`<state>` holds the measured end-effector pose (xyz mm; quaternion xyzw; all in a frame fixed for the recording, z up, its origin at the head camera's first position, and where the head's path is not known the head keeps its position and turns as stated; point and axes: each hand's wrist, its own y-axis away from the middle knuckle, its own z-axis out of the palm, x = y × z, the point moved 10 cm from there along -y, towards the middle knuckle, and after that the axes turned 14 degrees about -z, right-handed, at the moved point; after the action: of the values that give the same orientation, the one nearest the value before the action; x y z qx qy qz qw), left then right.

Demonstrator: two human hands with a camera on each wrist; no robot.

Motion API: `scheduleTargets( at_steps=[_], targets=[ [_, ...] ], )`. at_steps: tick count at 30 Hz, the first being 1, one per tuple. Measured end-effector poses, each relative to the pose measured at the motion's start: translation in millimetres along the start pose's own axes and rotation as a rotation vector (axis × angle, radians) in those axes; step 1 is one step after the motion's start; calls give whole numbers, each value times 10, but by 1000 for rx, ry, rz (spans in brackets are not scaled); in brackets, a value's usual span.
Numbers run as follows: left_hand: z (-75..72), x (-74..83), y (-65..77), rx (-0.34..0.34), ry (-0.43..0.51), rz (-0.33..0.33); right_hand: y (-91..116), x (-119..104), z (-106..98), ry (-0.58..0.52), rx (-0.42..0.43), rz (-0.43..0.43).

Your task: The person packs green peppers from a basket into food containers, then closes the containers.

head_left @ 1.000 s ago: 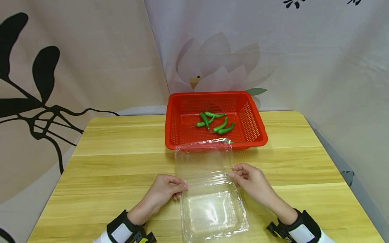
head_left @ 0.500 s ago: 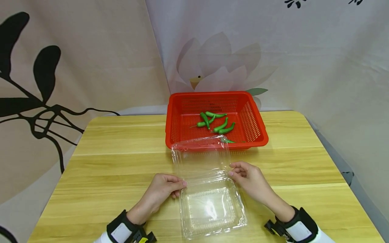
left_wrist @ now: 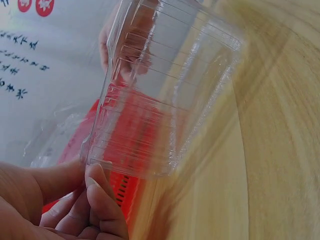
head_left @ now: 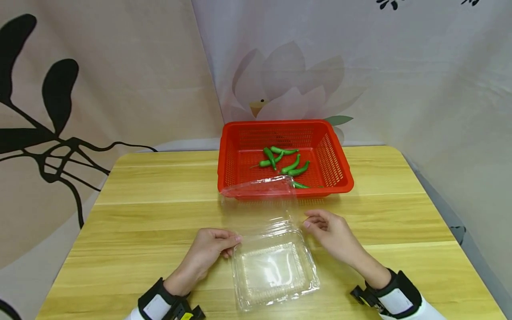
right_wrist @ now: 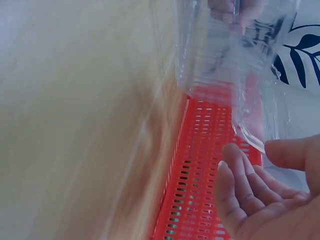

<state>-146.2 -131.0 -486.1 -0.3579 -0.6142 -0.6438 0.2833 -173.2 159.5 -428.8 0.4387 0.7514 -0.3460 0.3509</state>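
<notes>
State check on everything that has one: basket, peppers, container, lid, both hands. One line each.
Red basket: upright, uncovered.
Green peppers: lying loose in the basket.
Clear plastic container: open, nothing inside.
Lid: folded back; overlaps the basket's near rim in the head view, contact unclear.
Left hand: pinching the container's left edge.
Right hand: beside the container, thumb and fingers apart, holding nothing.

Printed cloth (head_left: 420, 89) hangs behind the wooden table (head_left: 160, 200).
</notes>
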Motion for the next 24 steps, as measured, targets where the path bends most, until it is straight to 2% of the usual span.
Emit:
scheduleTargets(
  at_steps=[6, 10, 17, 21, 24],
  targets=[
    [-120, -20, -3, 64, -4, -1, -28, -43, -124, 33, 36, -32],
    [-179, -27, -5, 97, -2, 1, -68, -114, -248, 110, 79, -81],
    [-225, -8, -2, 132, 18, 11, -186, -327, -463, 247, 149, -234],
    [-229, 1, 5, 134, 25, 14, -296, -488, -599, 332, 178, -344],
    [-227, -5, 7, 130, 20, 6, -409, -566, -695, 369, 184, -388]
  ],
)
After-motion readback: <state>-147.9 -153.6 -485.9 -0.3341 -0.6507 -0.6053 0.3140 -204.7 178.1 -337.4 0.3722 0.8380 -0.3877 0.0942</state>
